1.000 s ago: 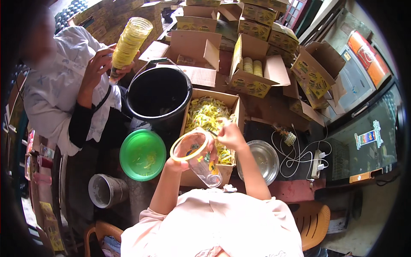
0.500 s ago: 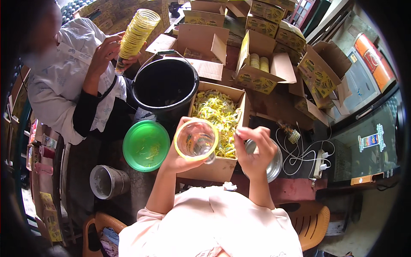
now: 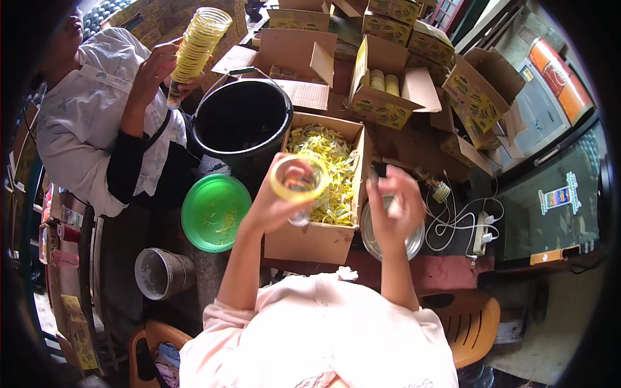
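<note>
My left hand is closed around a clear plastic cup with a yellow rim, its mouth tilted up toward me. It hangs over the near left part of a cardboard box filled with small yellow-and-white wrapped packets. Right of that box, my right hand is raised above a round metal bowl. Its fingers are blurred, but the thumb stands apart from them and no object shows between. The hand partly hides the bowl.
A co-worker at left holds a tall stack of yellow-rimmed cups. Nearby stand a black bucket, a green basin and a grey pail. Open cartons fill the back. White cables lie at right by a power strip.
My right hand has gone from a pinch near the packet box to parted fingers, slightly to the right. The cup in my left hand has moved a little up and left.
</note>
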`<state>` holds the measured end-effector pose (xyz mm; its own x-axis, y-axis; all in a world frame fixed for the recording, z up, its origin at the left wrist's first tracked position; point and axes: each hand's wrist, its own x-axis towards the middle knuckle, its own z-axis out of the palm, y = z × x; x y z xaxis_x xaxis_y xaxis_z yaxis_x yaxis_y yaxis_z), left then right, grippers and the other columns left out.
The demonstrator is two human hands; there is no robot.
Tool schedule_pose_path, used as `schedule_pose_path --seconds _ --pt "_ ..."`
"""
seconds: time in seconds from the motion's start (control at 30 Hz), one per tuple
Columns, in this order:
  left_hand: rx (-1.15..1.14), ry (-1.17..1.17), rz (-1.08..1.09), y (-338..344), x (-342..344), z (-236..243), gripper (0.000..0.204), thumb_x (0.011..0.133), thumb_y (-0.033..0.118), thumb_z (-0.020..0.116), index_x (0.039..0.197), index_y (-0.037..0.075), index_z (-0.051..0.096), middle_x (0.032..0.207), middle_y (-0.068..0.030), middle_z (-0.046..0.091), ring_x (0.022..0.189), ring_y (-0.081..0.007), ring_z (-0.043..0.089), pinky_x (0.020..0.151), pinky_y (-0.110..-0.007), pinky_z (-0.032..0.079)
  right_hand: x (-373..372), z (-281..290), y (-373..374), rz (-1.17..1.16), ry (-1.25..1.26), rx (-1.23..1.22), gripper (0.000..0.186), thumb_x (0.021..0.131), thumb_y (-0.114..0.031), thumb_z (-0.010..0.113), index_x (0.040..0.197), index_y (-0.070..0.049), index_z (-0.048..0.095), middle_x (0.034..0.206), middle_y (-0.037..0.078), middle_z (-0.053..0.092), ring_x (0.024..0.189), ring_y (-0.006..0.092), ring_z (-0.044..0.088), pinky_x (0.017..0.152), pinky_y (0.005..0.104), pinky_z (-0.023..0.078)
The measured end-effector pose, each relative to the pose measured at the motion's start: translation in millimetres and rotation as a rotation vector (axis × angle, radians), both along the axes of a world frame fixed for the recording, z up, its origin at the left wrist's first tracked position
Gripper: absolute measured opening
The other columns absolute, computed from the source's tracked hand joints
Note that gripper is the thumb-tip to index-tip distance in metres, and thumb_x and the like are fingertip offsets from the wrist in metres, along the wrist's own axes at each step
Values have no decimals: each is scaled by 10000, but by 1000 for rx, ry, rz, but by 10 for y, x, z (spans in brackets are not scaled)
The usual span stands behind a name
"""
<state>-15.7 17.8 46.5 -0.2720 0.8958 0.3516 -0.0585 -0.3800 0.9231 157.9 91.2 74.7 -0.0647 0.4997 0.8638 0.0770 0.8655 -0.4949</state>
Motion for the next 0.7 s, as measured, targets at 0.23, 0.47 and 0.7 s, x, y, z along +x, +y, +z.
schedule_pose_path --seconds 0.23,0.47,0.7 --pt "-712 770 147 457 -399 -442 555 646 393 694 890 -60 483 854 -233 582 838 -288 596 698 -342 476 -39 -856 503 -37 -694 -556 411 606 32 552 1011 -31 581 679 127 619 635 238 618 647 319 490" --pt "-441 634 156 439 -171 -816 473 690 315 700 897 -32 454 801 -172 583 786 -257 588 664 -321 471 221 -851 346 354 -14 -1049 422 647 28 674 1047 -25 552 729 36 604 631 69 567 601 197 469" --pt "-217 193 162 500 19 -854 365 779 167 635 1032 -12 443 861 -79 566 763 -127 559 654 -233 455 1289 -1467 181 -214 145 -974 419 659 12 665 1058 -22 541 732 56 607 645 85 567 608 207 453"
